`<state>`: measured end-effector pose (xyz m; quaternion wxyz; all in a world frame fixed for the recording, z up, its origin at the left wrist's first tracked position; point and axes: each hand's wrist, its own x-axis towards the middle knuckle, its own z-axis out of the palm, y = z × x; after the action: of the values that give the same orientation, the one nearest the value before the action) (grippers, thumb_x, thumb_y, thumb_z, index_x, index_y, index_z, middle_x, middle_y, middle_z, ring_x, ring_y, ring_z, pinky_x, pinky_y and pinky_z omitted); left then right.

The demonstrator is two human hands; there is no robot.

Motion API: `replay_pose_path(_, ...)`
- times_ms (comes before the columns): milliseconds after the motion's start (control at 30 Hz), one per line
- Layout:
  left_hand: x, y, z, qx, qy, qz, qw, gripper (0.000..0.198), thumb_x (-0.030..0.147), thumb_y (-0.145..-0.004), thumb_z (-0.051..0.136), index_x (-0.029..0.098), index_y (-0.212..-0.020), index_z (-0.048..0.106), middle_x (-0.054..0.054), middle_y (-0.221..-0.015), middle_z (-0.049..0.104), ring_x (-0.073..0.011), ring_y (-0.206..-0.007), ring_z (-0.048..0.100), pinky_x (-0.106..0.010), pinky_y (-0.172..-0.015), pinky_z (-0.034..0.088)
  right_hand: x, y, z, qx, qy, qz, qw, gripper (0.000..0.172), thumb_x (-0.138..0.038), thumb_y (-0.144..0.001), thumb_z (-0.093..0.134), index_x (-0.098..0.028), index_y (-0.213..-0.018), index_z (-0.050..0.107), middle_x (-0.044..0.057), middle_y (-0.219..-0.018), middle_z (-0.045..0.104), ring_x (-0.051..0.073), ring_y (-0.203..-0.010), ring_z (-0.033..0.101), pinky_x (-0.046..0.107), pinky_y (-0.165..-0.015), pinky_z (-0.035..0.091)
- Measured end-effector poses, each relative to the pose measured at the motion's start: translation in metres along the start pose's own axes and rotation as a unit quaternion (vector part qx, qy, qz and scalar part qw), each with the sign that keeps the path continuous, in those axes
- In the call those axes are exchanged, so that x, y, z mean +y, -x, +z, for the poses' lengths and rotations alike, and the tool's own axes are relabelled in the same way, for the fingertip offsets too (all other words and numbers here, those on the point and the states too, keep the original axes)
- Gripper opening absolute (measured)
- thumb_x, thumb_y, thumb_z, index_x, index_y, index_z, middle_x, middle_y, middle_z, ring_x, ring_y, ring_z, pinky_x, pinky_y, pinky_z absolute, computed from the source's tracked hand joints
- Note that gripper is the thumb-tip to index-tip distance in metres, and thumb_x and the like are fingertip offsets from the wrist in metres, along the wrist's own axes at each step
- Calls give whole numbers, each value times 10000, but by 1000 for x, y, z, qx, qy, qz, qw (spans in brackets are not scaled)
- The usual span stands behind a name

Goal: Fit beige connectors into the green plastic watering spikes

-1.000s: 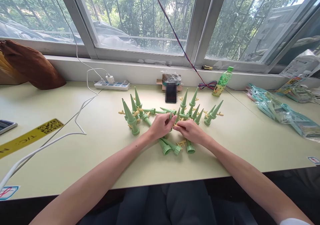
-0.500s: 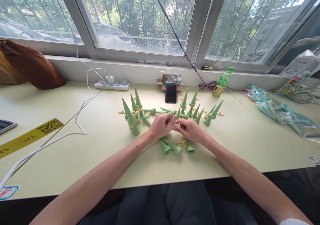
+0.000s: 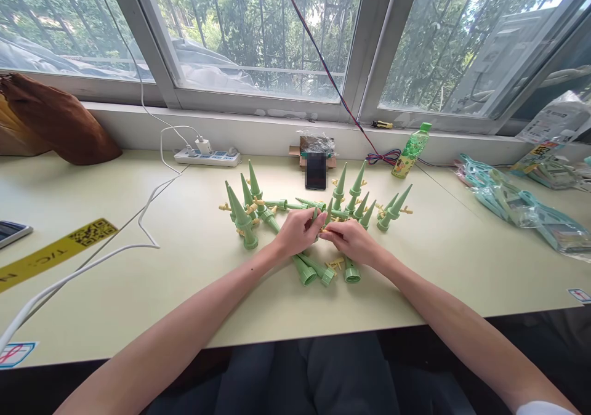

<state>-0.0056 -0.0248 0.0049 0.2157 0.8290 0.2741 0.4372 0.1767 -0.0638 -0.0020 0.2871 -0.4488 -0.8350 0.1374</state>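
Observation:
My left hand (image 3: 298, 230) is closed around a green plastic watering spike (image 3: 316, 213), mostly hidden by the fingers. Close beside it, my right hand (image 3: 351, 239) pinches a small yellow valve (image 3: 322, 231) against the spike's side; how far it sits in is hidden. Several green spikes with yellow valves stand upright on the left, such as this spike (image 3: 249, 235), and more stand behind my right hand, one being this spike (image 3: 356, 184). Loose spikes (image 3: 305, 272) lie in front of my hands, near loose yellow valves (image 3: 335, 263).
A phone (image 3: 316, 172) leans on a small box at the back. Behind stand a power strip (image 3: 207, 157) and a green drink bottle (image 3: 410, 151). A white cable (image 3: 145, 218) crosses the table's left side. Bagged light-blue items (image 3: 517, 202) lie at right.
My right hand's fingers have closed in on the yellow valve and moved slightly toward the spike. My left hand has stayed in place.

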Motion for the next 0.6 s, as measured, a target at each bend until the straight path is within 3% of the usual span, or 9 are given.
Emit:
replay_pose_path(233,2,-1,-4,-6,24,12,1000,420,374,-1000,397,151,-685,561,8,-552,544,-79,-456,421,-220,-468,338,-4,0,-2,11,1,7,1000,448,-414,-978,437,-188,-595,386,-48,-533,334,95,-506,270,246,-518,251)
replay_pose_path(600,0,-1,-5,-1,30,11,1000,340,368,-1007,371,165,-855,598,-40,-752,622,-115,-613,548,-244,-589,437,-9,-1,-4,62,56,41,996,490,-442,-976,437,-188,-557,403,-34,-498,355,95,-464,269,259,-494,227)
